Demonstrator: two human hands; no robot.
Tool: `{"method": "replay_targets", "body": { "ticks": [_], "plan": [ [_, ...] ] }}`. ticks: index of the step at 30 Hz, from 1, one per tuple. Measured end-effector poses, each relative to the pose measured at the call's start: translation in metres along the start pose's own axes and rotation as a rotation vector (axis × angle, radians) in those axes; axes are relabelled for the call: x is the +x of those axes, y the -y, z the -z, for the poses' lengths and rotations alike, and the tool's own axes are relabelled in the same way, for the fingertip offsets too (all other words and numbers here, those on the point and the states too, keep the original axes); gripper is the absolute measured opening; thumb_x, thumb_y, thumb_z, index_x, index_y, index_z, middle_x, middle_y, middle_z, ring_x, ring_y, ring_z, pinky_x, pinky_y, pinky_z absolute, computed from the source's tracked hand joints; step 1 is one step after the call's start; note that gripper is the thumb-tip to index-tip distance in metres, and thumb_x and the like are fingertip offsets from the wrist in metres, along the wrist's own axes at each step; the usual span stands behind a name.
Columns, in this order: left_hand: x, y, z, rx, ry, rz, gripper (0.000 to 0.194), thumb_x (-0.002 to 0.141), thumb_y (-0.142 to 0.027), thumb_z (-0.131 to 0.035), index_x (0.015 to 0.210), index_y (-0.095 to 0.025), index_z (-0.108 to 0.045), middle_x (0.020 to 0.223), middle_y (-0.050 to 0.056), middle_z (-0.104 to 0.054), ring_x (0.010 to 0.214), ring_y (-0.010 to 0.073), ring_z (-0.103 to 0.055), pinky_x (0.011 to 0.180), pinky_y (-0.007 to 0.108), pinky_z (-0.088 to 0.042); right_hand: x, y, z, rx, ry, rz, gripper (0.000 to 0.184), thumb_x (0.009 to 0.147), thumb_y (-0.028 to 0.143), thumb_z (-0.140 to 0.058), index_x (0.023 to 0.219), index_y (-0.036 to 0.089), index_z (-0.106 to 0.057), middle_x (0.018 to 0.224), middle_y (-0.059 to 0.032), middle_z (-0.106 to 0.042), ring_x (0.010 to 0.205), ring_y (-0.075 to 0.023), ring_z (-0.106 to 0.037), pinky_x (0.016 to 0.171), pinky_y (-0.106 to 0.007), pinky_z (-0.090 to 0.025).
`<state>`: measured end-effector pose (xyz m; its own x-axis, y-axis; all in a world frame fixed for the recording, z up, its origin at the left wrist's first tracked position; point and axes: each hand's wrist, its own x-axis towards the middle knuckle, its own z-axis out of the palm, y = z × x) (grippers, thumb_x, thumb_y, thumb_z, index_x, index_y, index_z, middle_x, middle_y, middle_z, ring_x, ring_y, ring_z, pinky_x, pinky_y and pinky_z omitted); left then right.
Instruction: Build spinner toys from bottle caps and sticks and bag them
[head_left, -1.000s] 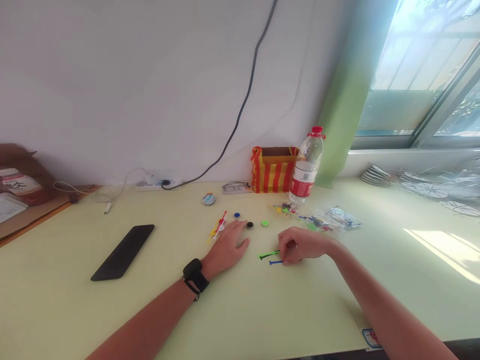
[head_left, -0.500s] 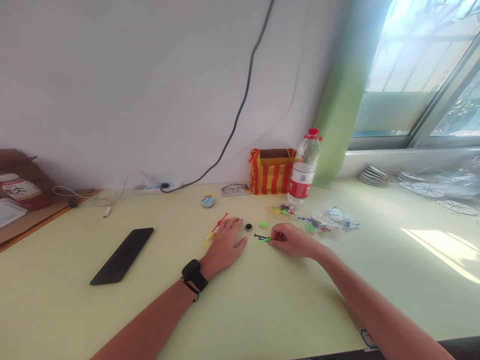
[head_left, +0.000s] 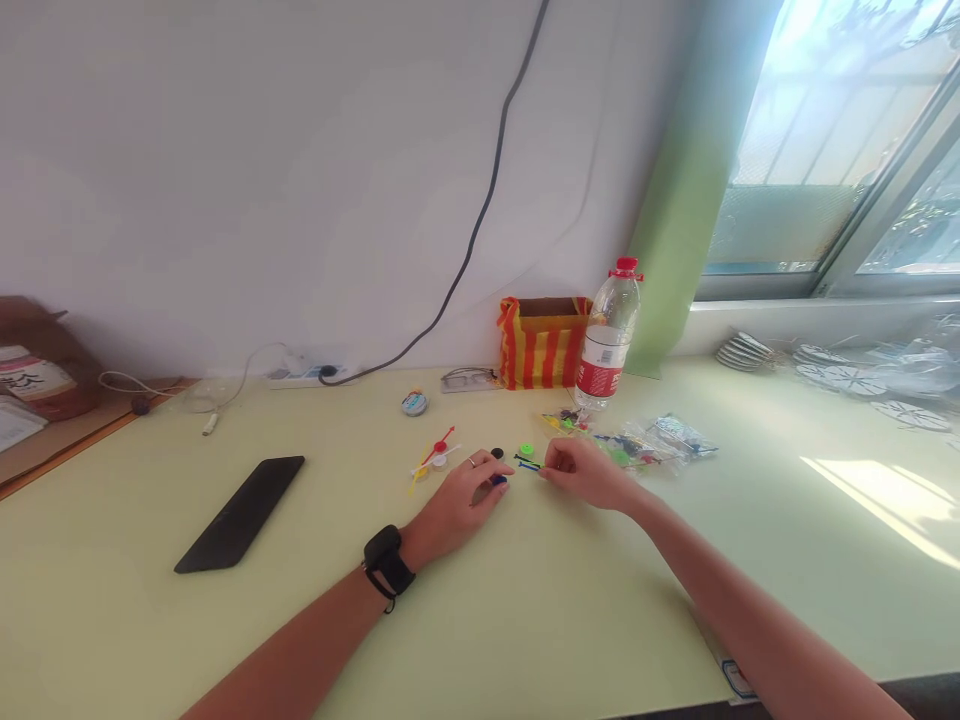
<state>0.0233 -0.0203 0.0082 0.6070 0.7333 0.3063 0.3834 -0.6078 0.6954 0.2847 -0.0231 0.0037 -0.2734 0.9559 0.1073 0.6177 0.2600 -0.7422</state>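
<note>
My left hand [head_left: 454, 503], with a ring and a black wristband, has its thumb and fingers closed around a small blue round piece [head_left: 499, 481] at the table. Pinched in the fingertips of my right hand [head_left: 586, 473] are thin plastic pointers, a black pointer [head_left: 523, 458] and a blue pointer [head_left: 529, 466] showing. Just beyond the hands lie a black round piece [head_left: 497, 453] and a green round piece [head_left: 526, 449]. Left of my left hand are a red pointer [head_left: 441, 446], a yellow pointer [head_left: 415, 477] and a white round piece [head_left: 439, 461].
Clear bags of small colourful parts [head_left: 649, 445] lie right of my right hand. Behind stand a plastic bottle [head_left: 602, 350] and a striped box [head_left: 544, 350]. A black phone-like slab [head_left: 241, 513] is at left, a round tin [head_left: 414, 402] near the wall.
My left hand has moved slightly right and closed on the blue round piece, uncovering the red, yellow and white parts. The pointers at my right fingertips have shifted up; the green one no longer shows.
</note>
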Motion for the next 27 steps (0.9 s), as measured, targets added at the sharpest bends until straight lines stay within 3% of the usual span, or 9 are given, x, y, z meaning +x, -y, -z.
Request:
{"method": "replay_targets", "body": {
  "ticks": [5,10,14,17,22,24,27],
  "plan": [
    [0.000,-0.001,-0.002,-0.040,-0.042,-0.004,0.023,0.102,-0.033,-0.054,0.117,-0.026,-0.070,0.107,0.005,-0.061,0.087,0.0173,-0.063,0.079,0.032,-0.055,0.002,-0.001,0.002,0.133,0.015,0.021,0.010,0.092,0.030,-0.056,0.089,0.022,-0.061,0.078,-0.0004,-0.064,0.068,-0.0165,-0.057,0.062,-0.028,-0.043],
    [0.001,0.002,-0.008,-0.240,-0.146,0.030,0.030,0.091,-0.032,-0.071,0.120,-0.026,-0.072,0.116,0.007,-0.064,0.093,0.0181,-0.067,0.091,0.037,-0.058,0.003,0.004,0.001,0.123,-0.082,0.049,0.019,0.098,0.033,-0.043,0.091,0.024,-0.058,0.078,-0.0003,-0.058,0.071,-0.0178,-0.052,0.064,-0.029,-0.041],
    [0.004,0.003,-0.011,-0.466,-0.148,0.155,0.025,0.079,-0.032,-0.083,0.100,-0.019,-0.078,0.125,0.014,-0.069,0.112,0.0261,-0.068,0.100,0.041,-0.056,0.000,0.016,-0.003,0.245,-0.121,-0.045,0.023,0.100,0.038,-0.038,0.089,0.024,-0.052,0.067,0.0028,-0.044,0.062,-0.0167,-0.042,0.057,-0.027,-0.036],
    [0.006,0.004,-0.010,-0.556,-0.148,0.207,0.024,0.077,-0.035,-0.085,0.091,-0.017,-0.077,0.114,0.013,-0.074,0.107,0.0258,-0.070,0.098,0.040,-0.057,-0.005,0.028,-0.005,0.347,-0.110,-0.068,0.027,0.101,0.041,-0.035,0.086,0.024,-0.049,0.066,0.0034,-0.037,0.060,-0.0158,-0.038,0.054,-0.026,-0.032],
    [0.006,0.007,-0.009,-0.570,-0.150,0.247,0.031,0.080,-0.040,-0.083,0.099,-0.017,-0.075,0.086,0.006,-0.075,0.076,0.0179,-0.071,0.070,0.031,-0.061,-0.010,0.038,-0.011,0.401,-0.071,0.010,0.017,0.097,0.030,-0.040,0.088,0.023,-0.052,0.071,0.0024,-0.042,0.063,-0.0148,-0.040,0.055,-0.026,-0.035],
    [0.006,0.007,-0.009,-0.584,-0.135,0.261,0.034,0.079,-0.039,-0.084,0.103,-0.016,-0.075,0.091,0.007,-0.076,0.079,0.0191,-0.072,0.073,0.032,-0.062,-0.010,0.039,-0.015,0.415,-0.036,0.067,0.018,0.098,0.028,-0.041,0.095,0.023,-0.058,0.073,0.0015,-0.049,0.065,-0.0150,-0.045,0.059,-0.026,-0.038],
    [0.005,0.003,-0.009,-0.593,-0.113,0.235,0.039,0.078,-0.035,-0.085,0.111,-0.017,-0.075,0.108,0.010,-0.077,0.097,0.0236,-0.074,0.091,0.039,-0.061,-0.011,0.041,-0.021,0.401,0.001,0.169,0.020,0.099,0.033,-0.048,0.105,0.023,-0.064,0.089,-0.0032,-0.063,0.079,-0.0174,-0.056,0.069,-0.029,-0.045]
  ]
}}
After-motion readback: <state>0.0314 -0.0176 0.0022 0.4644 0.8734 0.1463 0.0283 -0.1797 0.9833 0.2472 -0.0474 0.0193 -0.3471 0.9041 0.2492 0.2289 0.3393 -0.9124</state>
